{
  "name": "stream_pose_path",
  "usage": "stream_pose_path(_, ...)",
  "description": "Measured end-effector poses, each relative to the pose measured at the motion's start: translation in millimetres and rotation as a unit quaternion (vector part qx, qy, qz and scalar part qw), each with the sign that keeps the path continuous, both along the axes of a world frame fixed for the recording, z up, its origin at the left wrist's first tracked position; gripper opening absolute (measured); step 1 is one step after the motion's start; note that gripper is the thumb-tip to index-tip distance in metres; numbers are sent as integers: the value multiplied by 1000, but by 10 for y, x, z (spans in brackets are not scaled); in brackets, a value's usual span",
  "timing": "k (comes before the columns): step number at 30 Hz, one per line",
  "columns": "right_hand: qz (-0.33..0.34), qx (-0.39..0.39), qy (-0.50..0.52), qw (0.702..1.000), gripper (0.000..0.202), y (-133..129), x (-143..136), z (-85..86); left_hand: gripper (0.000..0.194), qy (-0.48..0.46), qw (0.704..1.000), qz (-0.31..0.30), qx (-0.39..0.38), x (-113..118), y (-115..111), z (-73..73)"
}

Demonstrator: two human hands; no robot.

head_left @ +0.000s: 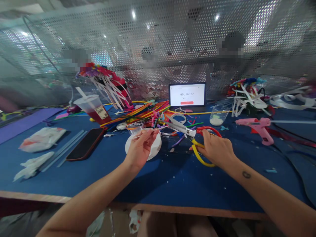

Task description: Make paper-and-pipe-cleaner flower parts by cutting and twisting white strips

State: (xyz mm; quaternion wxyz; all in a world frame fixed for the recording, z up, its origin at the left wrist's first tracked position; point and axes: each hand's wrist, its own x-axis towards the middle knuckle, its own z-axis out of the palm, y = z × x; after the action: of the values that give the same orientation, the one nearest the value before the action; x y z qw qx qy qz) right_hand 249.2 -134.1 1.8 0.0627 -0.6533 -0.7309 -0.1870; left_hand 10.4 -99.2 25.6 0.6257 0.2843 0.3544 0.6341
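Note:
My left hand (pixel 141 148) pinches a thin whitish strip (pixel 162 127) whose free end points right; whether it is ribbon or cord I cannot tell. In my right hand (pixel 218 148) is a pair of scissors (pixel 188 131) with one red and one yellow handle. The handles are spread and the blades point up and left, near the strip's end. Beneath my left hand lies a round white disc-like roll (pixel 156 149), partly hidden. Just beyond the blades is a cluster of small pink, blue and purple pieces (pixel 156 118).
Colourful pipe cleaners (pixel 143 110) are heaped mid-table. A drink cup (pixel 95 110) and a phone (pixel 86 144) stand left; a pink glue gun (pixel 260 126) lies right. Behind are a tablet showing a timer (pixel 187 94) and a perforated metal screen (pixel 158 72).

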Motion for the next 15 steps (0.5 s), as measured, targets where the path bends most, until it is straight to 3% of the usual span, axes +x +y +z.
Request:
stream_pose_path(7, -6, -43, -9, 999, 51, 13, 25, 13, 10, 5, 1000, 10, -11, -3, 15, 1)
stream_pose_path(15, 17, -40, 122, 992, 51, 43, 94, 31, 13, -5, 1000, 3, 9, -8, 45, -12)
